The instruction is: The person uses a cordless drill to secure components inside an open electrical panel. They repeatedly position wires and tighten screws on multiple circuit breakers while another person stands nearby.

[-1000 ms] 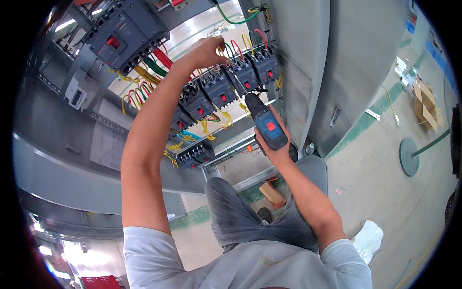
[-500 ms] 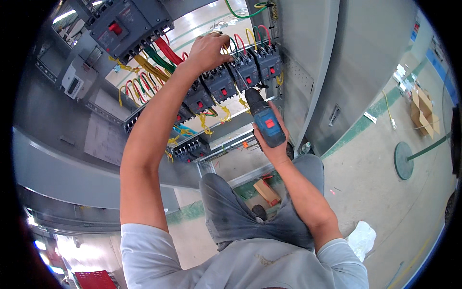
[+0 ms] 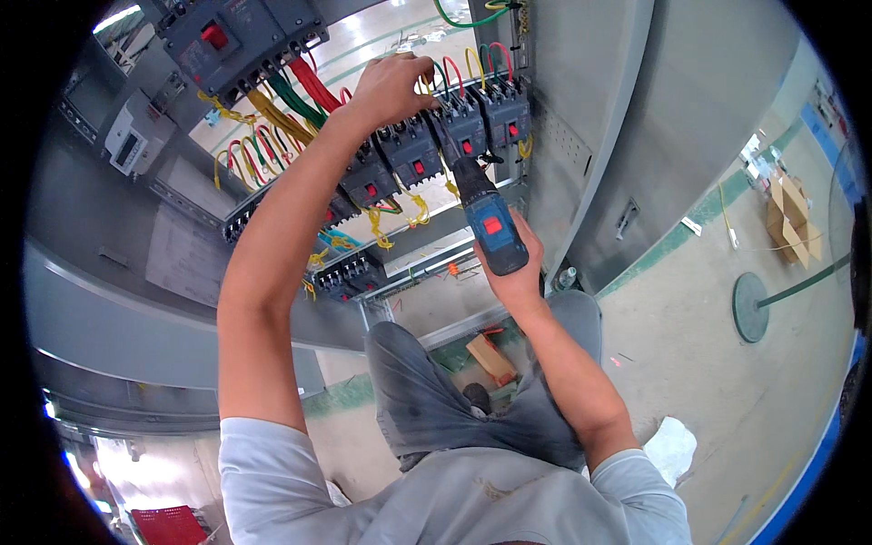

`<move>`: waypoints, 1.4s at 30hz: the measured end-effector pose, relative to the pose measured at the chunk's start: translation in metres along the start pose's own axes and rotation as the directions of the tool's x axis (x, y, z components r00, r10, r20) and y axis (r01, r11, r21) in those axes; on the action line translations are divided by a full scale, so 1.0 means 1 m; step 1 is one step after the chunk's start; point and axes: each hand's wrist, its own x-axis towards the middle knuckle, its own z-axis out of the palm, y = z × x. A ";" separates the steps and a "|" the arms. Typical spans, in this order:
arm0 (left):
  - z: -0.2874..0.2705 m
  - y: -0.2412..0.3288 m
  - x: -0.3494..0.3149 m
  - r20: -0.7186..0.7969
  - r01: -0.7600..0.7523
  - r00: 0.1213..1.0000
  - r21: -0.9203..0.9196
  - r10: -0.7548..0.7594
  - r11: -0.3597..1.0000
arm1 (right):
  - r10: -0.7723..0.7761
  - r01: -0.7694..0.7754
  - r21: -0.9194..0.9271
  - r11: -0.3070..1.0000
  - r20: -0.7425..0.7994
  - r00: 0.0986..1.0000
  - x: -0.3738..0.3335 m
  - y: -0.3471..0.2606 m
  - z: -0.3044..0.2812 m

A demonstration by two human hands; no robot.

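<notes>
My right hand [image 3: 518,272] is wrapped round the grip of a blue and black cordless drill [image 3: 495,227]. The drill's long thin bit points up along the face of a dark grey circuit breaker [image 3: 461,123] with a red toggle, toward its upper terminals. Thumb and fingers of my left hand [image 3: 392,89] pinch a yellow wire [image 3: 424,84] at the top edge of the breaker row. More red, yellow and green wires loop out behind these terminals. My left hand hides part of the neighbouring terminals.
A larger breaker [image 3: 227,41] sits at upper left, with thick cables [image 3: 313,86] below it. The grey cabinet panel [image 3: 672,127] bounds the right side. Between my knees a small cardboard box [image 3: 491,359] lies on the floor; an open carton [image 3: 792,218] stands far right.
The drill has shifted slightly left, with its bit closer to the breaker's terminals. My left hand keeps its pinch at the same place, while the whole view has moved slightly.
</notes>
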 end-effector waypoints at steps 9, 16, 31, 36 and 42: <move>-0.002 -0.010 0.002 0.029 0.039 0.999 -0.100 -0.036 0.994 | 0.109 -0.109 0.031 0.994 0.020 0.994 -0.007 0.022 0.013; 0.004 -0.015 0.002 -0.010 0.022 1.000 -0.122 -0.024 0.992 | 0.125 -0.126 0.084 0.988 0.020 0.992 -0.008 0.028 0.015; -0.004 -0.017 0.008 0.099 0.247 0.968 -0.241 -0.229 0.939 | 0.031 -0.031 -0.011 0.999 -0.015 0.999 0.011 0.010 0.011; -0.013 0.007 0.015 0.156 0.264 0.951 0.044 -0.268 0.963 | 0.029 -0.029 -0.010 1.000 -0.014 0.999 0.015 0.009 0.008; -0.011 0.000 0.020 0.218 0.245 0.940 0.102 -0.262 0.964 | -0.059 0.059 0.066 0.996 -0.004 0.998 0.011 0.014 0.003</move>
